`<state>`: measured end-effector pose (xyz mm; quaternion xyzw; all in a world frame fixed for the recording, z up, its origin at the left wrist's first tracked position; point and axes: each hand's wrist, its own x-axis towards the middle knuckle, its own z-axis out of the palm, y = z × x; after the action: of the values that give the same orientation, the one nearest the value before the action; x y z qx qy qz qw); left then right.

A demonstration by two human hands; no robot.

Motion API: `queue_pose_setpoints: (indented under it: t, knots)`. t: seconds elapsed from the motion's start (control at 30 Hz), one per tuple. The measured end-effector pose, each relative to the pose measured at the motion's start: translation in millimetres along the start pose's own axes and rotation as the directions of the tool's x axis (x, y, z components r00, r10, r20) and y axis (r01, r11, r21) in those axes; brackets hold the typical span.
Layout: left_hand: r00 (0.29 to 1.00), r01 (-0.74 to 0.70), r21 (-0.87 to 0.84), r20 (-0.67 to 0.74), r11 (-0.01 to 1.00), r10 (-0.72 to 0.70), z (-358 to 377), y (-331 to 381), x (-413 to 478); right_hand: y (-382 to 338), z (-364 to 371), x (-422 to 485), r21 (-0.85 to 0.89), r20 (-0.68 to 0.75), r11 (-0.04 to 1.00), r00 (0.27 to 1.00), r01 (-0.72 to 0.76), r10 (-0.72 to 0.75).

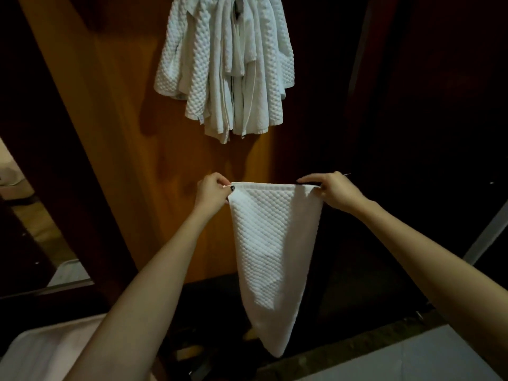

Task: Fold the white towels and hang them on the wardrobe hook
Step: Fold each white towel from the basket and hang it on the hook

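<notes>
Dim room; a warm orange-brown wardrobe panel (118, 133) fills the background, dark recesses on either side of it. The person faces it with both bare arms stretched forward. Left hand (213, 192) pinches one top corner of a white waffle-weave towel (275, 243), thumb and fingers curled on the hem. Right hand (334, 189) pinches the opposite corner the same way. The top edge runs taut and roughly level between the two hands. Below them the cloth hangs free and narrows to a point near the floor, touching nothing. Whether it is already doubled cannot be told for certain, though a fainter patch low on the cloth hints at a second layer. Well above both hands, a bunch of hung towels (224, 67) drapes from a metal hook (238, 6) at the frame's top edge. Pale surfaces lie below the left forearm (41, 356) and below the right forearm (412, 358). Judged step: squaring the towel for the next fold. To do it well, the hands should probably hold the hem level and tight so the sides drop straight. Then one corner goes across to meet the other, and the match is checked before either pinch lets go. The hook looks crowded, so a narrow, even fold should seat more easily. A slack grip during the lift risks the layers sliding apart.
</notes>
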<state>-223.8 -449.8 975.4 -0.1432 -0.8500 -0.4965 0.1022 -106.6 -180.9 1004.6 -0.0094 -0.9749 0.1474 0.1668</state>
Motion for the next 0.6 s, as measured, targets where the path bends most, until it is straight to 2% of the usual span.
queue_pose_setpoints:
  t: [0.07, 0.17, 0.27, 0.33, 0.43, 0.5, 0.6]
  knots:
    - [0.998, 0.059, -0.115, -0.008, 0.992, -0.060, 4, -10, -4, -10, 15, -4, 0.067, 0.043, 0.998, 0.999, -0.020, 0.017]
    - [0.997, 0.072, -0.240, -0.003, 0.968, -0.075, 6, -16, -9, -29, 31, -6, 0.292, 0.028, 0.953, 0.997, -0.076, 0.071]
    - [0.999, 0.034, -0.261, 0.000, 0.965, -0.036, 7, -17, -15, -46, 32, -3, 0.517, 0.182, 0.835, 0.977, -0.190, 0.109]
    - [1.000, 0.014, -0.265, 0.005, 0.964, -0.013, 5, -19, -18, -53, 29, -3, 0.550, 0.282, 0.812, 0.959, -0.193, 0.037]
    - [1.000, 0.003, -0.354, 0.020, 0.935, 0.005, -1, -19, -23, -59, 29, -7, 0.525, 0.333, 0.840, 0.941, -0.135, -0.057]
    - [0.998, -0.009, -0.403, 0.052, 0.915, 0.032, -4, -16, -25, -65, 30, -8, 0.539, 0.320, 0.836, 0.943, -0.101, -0.092]
    - [0.992, -0.031, -0.448, 0.098, 0.894, 0.083, -7, -9, -28, -81, 32, -8, 0.576, 0.161, 0.817, 0.981, -0.003, -0.110]
